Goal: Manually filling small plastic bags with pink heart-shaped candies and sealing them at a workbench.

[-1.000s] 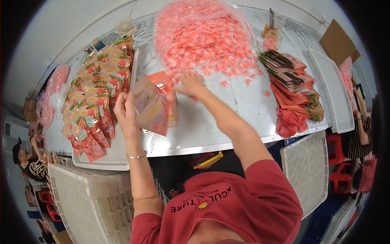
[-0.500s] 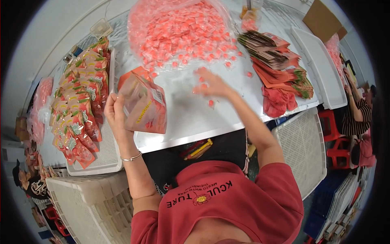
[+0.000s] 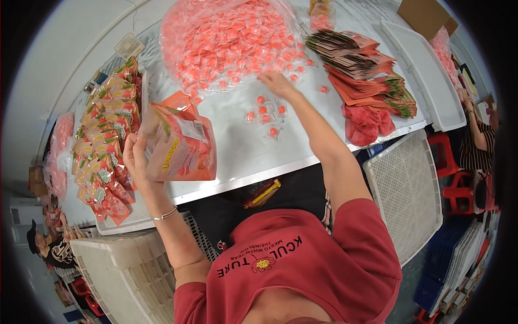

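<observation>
My left hand (image 3: 137, 162) grips a printed red and clear pouch (image 3: 189, 146) by its left side, holding it upright above the table's near edge. My right hand (image 3: 276, 83) is at the near edge of a large heap of small wrapped red candies (image 3: 232, 46); its fingers stretch toward the heap, slightly blurred, with nothing visible in them. Just below this hand lies a small group of loose wrapped candies (image 3: 263, 109) on the white table (image 3: 232, 146). Behind the held pouch an orange-red flap or second pouch (image 3: 178, 100) shows, partly hidden.
Rows of filled pouches (image 3: 110, 135) lie on a white tray at the left. Flat pouches (image 3: 367, 70) are stacked at the right, with a red cloth (image 3: 367, 124) in front. A white crate (image 3: 404, 189) stands at lower right; stacked crates (image 3: 118, 270) stand at lower left. Other people work farther off.
My right hand has moved away from me to the heap's edge, uncovering the small group of candies on the table. The pouch in my left hand has shifted slightly left and turned.
</observation>
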`<state>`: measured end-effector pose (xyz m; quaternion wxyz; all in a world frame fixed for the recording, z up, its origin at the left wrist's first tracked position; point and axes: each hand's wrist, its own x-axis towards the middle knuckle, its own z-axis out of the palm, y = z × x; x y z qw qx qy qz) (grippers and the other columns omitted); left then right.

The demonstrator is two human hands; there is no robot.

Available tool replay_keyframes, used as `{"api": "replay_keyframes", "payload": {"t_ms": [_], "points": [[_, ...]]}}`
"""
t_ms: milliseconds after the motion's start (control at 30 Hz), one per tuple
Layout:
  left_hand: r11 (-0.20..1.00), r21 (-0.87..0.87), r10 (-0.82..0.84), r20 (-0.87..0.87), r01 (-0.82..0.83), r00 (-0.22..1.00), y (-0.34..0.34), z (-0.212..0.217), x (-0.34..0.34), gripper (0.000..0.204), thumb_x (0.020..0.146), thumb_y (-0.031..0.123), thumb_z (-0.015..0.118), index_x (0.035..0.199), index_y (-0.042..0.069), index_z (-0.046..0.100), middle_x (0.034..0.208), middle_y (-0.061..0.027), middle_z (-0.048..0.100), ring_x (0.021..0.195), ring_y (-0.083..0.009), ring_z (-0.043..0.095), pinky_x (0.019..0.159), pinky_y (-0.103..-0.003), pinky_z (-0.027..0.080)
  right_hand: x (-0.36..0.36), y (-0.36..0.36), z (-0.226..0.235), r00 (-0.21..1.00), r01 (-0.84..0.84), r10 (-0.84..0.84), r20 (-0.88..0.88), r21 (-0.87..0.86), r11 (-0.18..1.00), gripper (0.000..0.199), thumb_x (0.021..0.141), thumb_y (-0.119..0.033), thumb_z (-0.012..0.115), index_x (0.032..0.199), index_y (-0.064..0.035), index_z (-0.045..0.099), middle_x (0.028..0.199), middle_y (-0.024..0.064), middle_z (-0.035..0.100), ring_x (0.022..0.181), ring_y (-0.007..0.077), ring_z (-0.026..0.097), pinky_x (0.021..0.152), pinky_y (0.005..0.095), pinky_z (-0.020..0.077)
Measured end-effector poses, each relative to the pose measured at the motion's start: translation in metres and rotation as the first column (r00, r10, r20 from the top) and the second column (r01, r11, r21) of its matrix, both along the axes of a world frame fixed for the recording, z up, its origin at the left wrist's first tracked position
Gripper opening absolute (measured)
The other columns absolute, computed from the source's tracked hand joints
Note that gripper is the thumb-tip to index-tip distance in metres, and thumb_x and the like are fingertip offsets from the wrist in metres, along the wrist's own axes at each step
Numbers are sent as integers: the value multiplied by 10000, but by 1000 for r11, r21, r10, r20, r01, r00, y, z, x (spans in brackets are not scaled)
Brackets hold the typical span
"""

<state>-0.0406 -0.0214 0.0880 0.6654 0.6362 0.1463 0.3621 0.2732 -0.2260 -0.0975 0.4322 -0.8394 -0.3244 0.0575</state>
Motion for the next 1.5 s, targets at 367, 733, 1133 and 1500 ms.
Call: {"api": "replay_keyframes", "payload": {"t_ms": [367,733,1133,1500], "points": [[1000,16,17,5,-17,1000,3,-9,-3,189,896,124,514,720,84,459,695,57,440,653,-11,375,598,-171,329,-131,5,18,843,-91,291,451,-414,906,350,804,-358,617,1109,-190,582,1348,59,408,1228,294,359,917,455,360],[945,320,-31,-102,62,994,-35,-36,58,159,848,101,502,704,37,480,641,32,429,600,-57,384,508,-230,310,-67,13,110,662,458,390,-640,757,465,167,882,-245,578,792,-104,567,615,-25,505,426,93,419,339,232,297],[900,434,112,-155,-34,982,-58,-50,125,193,862,107,448,698,6,459,592,-26,480,503,-89,457,436,-270,378,-105,44,168,646,-142,87,758,7,990,188,876,-166,493,925,-9,585,878,93,615,820,166,580,715,323,450],[976,210,86,-158,-52,984,-32,-62,116,224,818,156,463,692,-29,453,549,-113,451,517,-151,436,504,-334,380,-114,35,217,871,-456,491,-23,335,824,272,843,-213,552,1042,-39,616,942,108,642,865,182,607,781,325,468]]}}
